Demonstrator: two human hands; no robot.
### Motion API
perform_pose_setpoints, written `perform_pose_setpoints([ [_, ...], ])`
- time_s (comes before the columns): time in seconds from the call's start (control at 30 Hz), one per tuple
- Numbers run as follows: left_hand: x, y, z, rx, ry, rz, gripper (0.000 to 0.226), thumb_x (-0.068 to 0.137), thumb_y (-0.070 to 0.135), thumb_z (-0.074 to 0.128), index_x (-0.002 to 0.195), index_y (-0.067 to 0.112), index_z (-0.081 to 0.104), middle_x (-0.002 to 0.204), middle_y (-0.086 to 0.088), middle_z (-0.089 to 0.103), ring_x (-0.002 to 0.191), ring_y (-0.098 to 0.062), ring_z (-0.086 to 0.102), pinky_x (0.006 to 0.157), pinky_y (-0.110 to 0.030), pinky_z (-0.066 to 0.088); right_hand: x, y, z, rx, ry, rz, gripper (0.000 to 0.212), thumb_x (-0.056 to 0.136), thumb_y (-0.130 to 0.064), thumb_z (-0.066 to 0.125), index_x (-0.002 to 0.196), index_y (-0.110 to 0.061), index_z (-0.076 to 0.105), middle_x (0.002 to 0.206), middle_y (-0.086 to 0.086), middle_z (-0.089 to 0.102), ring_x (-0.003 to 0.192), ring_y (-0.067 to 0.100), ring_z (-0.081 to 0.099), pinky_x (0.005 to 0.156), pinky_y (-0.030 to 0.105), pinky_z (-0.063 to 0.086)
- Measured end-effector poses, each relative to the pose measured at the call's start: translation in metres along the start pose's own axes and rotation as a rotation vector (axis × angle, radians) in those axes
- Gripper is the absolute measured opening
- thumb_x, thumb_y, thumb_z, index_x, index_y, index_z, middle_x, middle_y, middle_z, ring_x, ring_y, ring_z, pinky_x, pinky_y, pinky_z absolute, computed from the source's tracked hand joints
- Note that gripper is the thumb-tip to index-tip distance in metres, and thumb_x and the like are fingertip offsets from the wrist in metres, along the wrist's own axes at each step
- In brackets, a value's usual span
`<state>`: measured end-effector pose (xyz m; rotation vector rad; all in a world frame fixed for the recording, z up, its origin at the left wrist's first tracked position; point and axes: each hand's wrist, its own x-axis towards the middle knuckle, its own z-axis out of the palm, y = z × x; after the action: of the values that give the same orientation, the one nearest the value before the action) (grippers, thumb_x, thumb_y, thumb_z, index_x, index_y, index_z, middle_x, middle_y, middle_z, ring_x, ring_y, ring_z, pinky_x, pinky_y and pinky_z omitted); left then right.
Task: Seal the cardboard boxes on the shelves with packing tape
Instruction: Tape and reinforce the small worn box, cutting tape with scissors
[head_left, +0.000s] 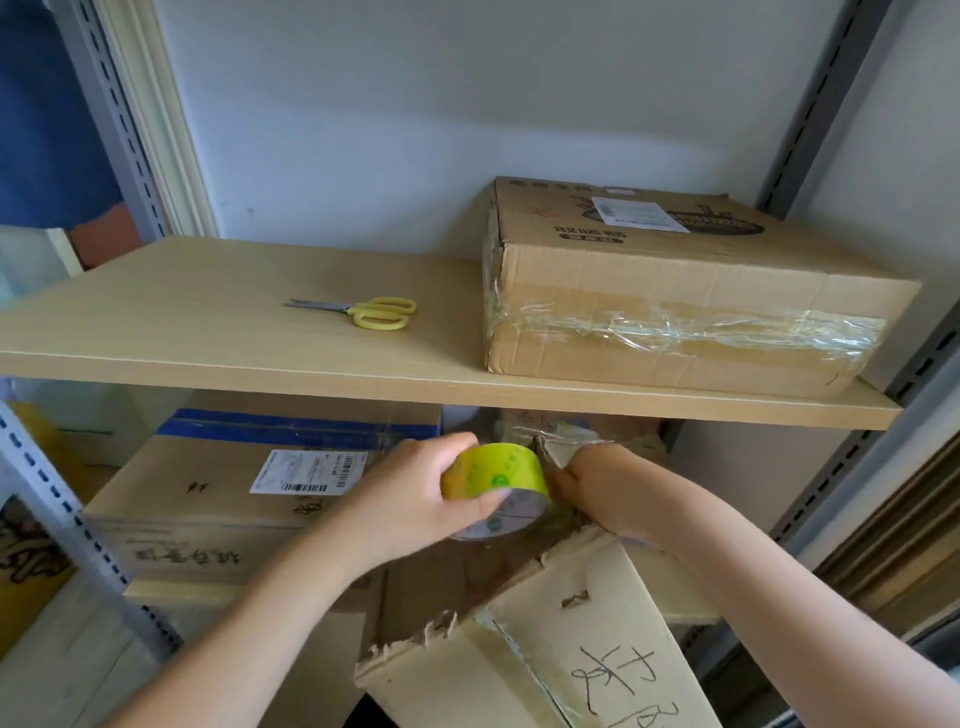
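My left hand (410, 493) grips a yellow-green roll of packing tape (493, 478) just below the upper shelf board (260, 358). Right beside the roll, my right hand (597, 483) presses on the top of a torn cardboard box (571, 649) with handwriting on its flap; its fingertips are hidden behind the roll. That box sticks out from the lower shelf toward me. Another box (223, 499) with a white label lies on the lower shelf to the left. On the upper shelf at the right sits a flat box (675, 291) with clear tape along its front.
Yellow-handled scissors (374, 312) lie on the upper shelf left of the flat box. Grey slotted uprights (78, 545) frame the shelves on both sides. A person in a blue top (47, 130) stands behind the rack at the upper left.
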<state>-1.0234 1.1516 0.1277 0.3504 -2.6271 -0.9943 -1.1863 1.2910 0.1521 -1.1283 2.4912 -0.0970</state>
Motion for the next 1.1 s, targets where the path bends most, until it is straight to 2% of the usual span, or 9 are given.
perform_pose_setpoints([
  [0.07, -0.004, -0.008, -0.031, 0.229, 0.005, -0.028, 0.032, 0.075, 0.055, 0.075, 0.074, 0.033, 0.052, 0.063, 0.009, 0.056, 0.06, -0.008, 0.053, 0.053, -0.024, 0.036, -0.01, 0.006, -0.001, 0.012, 0.042, -0.009, 0.042, 0.108, -0.033, 0.029, 0.095, -0.006, 0.058, 0.088, 0.01, 0.056, 0.082, 0.024, 0.053, 0.073, 0.031, 0.042],
  [0.2, -0.016, -0.008, -0.035, 0.41, -0.11, -0.121, 0.037, 0.074, 0.054, 0.074, 0.071, 0.025, 0.05, 0.063, 0.005, 0.056, 0.061, -0.013, 0.054, 0.052, -0.03, 0.035, -0.017, 0.003, -0.008, 0.026, -0.016, 0.087, 0.045, 0.108, -0.035, 0.03, 0.111, -0.003, 0.061, 0.104, 0.015, 0.065, 0.092, 0.028, 0.061, 0.075, 0.03, 0.043],
  [0.3, -0.014, -0.004, -0.01, 0.518, -0.122, -0.112, 0.036, 0.084, 0.049, 0.064, 0.069, 0.022, 0.047, 0.063, 0.003, 0.055, 0.062, -0.017, 0.057, 0.05, -0.033, 0.036, -0.017, -0.002, -0.006, -0.089, -0.159, 0.121, 0.075, 0.097, -0.067, 0.025, 0.122, -0.004, 0.057, 0.113, 0.013, 0.066, 0.083, 0.023, 0.066, 0.08, 0.03, 0.051],
  [0.4, -0.01, -0.003, -0.007, 0.481, -0.192, -0.108, 0.034, 0.082, 0.052, 0.067, 0.071, 0.023, 0.053, 0.069, 0.005, 0.06, 0.066, -0.015, 0.061, 0.057, -0.038, 0.049, -0.015, -0.001, -0.001, -0.168, -0.131, 0.11, 0.066, 0.099, -0.061, 0.035, 0.12, -0.004, 0.06, 0.106, 0.008, 0.066, 0.089, 0.022, 0.064, 0.071, 0.025, 0.046],
  [0.5, -0.008, 0.008, -0.024, 0.318, -0.388, -0.113, 0.034, 0.079, 0.061, 0.07, 0.084, 0.029, 0.059, 0.082, 0.008, 0.063, 0.074, -0.009, 0.06, 0.062, -0.03, 0.047, -0.016, -0.001, -0.005, -0.082, -0.088, 0.141, 0.04, 0.105, -0.036, 0.043, 0.121, -0.004, 0.061, 0.096, 0.004, 0.058, 0.077, 0.017, 0.054, 0.063, 0.023, 0.04],
  [0.57, -0.007, 0.008, -0.038, 0.095, -0.447, -0.132, 0.028, 0.086, 0.058, 0.066, 0.089, 0.03, 0.064, 0.083, 0.008, 0.067, 0.073, -0.006, 0.062, 0.067, -0.028, 0.047, -0.014, 0.01, -0.006, 0.026, -0.079, 0.163, 0.038, 0.102, -0.039, 0.049, 0.119, -0.007, 0.062, 0.092, 0.001, 0.061, 0.069, 0.012, 0.055, 0.054, 0.021, 0.041],
  [0.73, -0.013, 0.021, -0.048, -0.178, -0.267, -0.036, 0.029, 0.096, 0.041, 0.061, 0.076, 0.02, 0.064, 0.065, 0.006, 0.06, 0.061, -0.006, 0.056, 0.062, -0.02, 0.042, -0.052, 0.034, -0.007, 0.298, 0.102, 0.149, 0.034, 0.096, -0.042, 0.059, 0.1, -0.01, 0.071, 0.096, 0.011, 0.072, 0.085, 0.03, 0.068, 0.075, 0.039, 0.056],
  [0.9, -0.021, 0.066, -0.061, 0.455, 0.058, -0.027, 0.047, 0.08, 0.065, 0.065, 0.067, 0.02, 0.062, 0.059, 0.002, 0.055, 0.055, -0.011, 0.044, 0.052, -0.03, 0.03, -0.09, 0.054, 0.0, 0.425, 0.32, 0.071, 0.029, 0.098, -0.035, 0.057, 0.094, -0.01, 0.072, 0.092, 0.014, 0.073, 0.086, 0.036, 0.067, 0.079, 0.049, 0.054],
  [1.1, -0.056, 0.081, -0.051, 0.212, -0.124, -0.108, 0.051, 0.088, 0.055, 0.059, 0.067, 0.009, 0.054, 0.052, 0.003, 0.043, 0.045, -0.007, 0.045, 0.051, -0.03, 0.037, -0.107, 0.08, 0.017, 0.481, 0.382, 0.069, 0.03, 0.098, -0.035, 0.056, 0.101, -0.009, 0.07, 0.091, 0.012, 0.073, 0.087, 0.033, 0.068, 0.081, 0.05, 0.056],
])
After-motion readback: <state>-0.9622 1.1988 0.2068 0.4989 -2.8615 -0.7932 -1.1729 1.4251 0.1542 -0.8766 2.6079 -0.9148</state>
